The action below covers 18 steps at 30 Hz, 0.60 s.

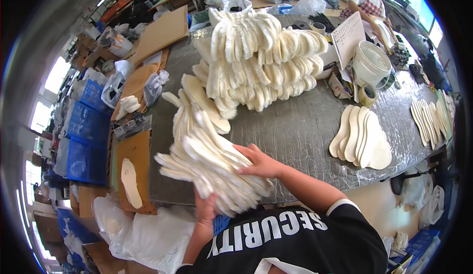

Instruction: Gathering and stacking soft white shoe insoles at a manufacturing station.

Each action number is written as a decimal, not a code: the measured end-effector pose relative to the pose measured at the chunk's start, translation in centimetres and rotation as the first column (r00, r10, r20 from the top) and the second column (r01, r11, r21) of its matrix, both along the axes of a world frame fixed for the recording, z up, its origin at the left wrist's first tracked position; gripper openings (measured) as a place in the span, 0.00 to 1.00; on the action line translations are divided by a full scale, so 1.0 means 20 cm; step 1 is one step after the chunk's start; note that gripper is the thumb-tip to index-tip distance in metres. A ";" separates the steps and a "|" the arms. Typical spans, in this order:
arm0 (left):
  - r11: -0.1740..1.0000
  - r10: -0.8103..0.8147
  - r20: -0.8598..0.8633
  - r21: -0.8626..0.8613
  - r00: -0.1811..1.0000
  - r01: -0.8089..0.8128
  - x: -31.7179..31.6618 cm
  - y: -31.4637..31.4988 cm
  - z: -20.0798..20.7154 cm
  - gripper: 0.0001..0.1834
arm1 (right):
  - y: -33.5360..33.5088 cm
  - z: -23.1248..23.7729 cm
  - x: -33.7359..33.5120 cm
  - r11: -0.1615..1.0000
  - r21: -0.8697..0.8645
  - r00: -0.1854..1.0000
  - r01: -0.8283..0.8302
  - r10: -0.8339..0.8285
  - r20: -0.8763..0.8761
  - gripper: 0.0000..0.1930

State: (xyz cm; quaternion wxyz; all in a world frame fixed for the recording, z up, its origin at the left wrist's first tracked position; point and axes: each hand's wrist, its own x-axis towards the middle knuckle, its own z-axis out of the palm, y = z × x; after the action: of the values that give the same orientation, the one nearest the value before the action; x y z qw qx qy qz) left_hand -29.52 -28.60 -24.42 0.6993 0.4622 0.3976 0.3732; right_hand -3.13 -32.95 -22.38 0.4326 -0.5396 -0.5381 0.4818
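A thick bundle of cream fleece insoles (221, 170) stands on edge at the near side of the table, between my two hands. My right hand (258, 161) is closed against its right side, fingers pressed into the fleece. Its near left end is gripped by my left hand (205, 209), whose fingertips are partly hidden by the insoles. Farther off, more loose insoles (189, 111) lean in a row that runs up to the bundle. Behind them rises a tall stack of fleece insoles (256, 67), piled in several layers.
Flat cream insoles (359, 138) lie fanned on the table's right, near a white bucket (372, 62) and a tape roll (367, 95). One insole (130, 183) rests on brown board at left. Blue crates (87, 138) stand beyond. A person (367, 5) works at the far right.
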 end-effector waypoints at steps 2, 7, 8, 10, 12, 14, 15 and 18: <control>0.998 0.005 0.036 0.062 0.999 -0.007 -0.12 0.23 0.06 0.40 | 0.20 0.07 -0.10 0.995 0.103 1.000 0.001 -0.001 0.000 0.44; 0.995 0.069 0.009 0.076 0.998 -0.069 -0.33 0.88 0.21 0.35 | 0.70 0.16 -0.33 0.976 0.208 0.998 0.067 -0.062 -0.030 0.45; 0.994 0.037 -0.007 0.100 0.999 -0.036 -0.33 1.00 0.25 0.34 | 0.79 0.16 -0.35 0.976 0.210 0.998 0.066 -0.062 -0.025 0.45; 0.992 0.014 -0.019 0.122 1.000 -0.011 -0.32 1.24 0.30 0.33 | 0.98 0.15 -0.38 0.964 0.228 0.989 0.140 -0.146 0.012 0.44; 0.993 -0.076 -0.163 0.073 0.984 0.089 -0.30 1.46 0.31 0.34 | 1.15 0.07 -0.32 0.959 0.236 0.985 0.154 -0.168 0.040 0.43; 0.980 -0.161 -0.230 0.080 0.960 0.184 -0.24 1.63 0.19 0.36 | 1.27 -0.06 -0.16 0.975 0.177 0.918 0.136 -0.191 0.348 0.43; 0.942 -0.263 -0.230 0.147 0.937 0.301 -0.31 1.73 0.07 0.37 | 1.31 -0.08 -0.18 0.975 0.088 0.857 0.202 -0.220 0.466 0.45; 0.947 -0.320 -0.206 -0.088 0.925 0.308 -0.14 1.73 -0.05 0.39 | 1.30 -0.27 -0.04 0.931 -0.100 0.857 0.352 -0.277 0.434 0.48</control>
State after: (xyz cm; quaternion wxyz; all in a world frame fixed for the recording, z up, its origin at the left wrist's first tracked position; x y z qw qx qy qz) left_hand -32.27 5.98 -25.49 0.7144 0.5389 0.4025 0.1928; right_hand -3.83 -6.85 -27.77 0.3328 -0.7459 -0.4769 0.3248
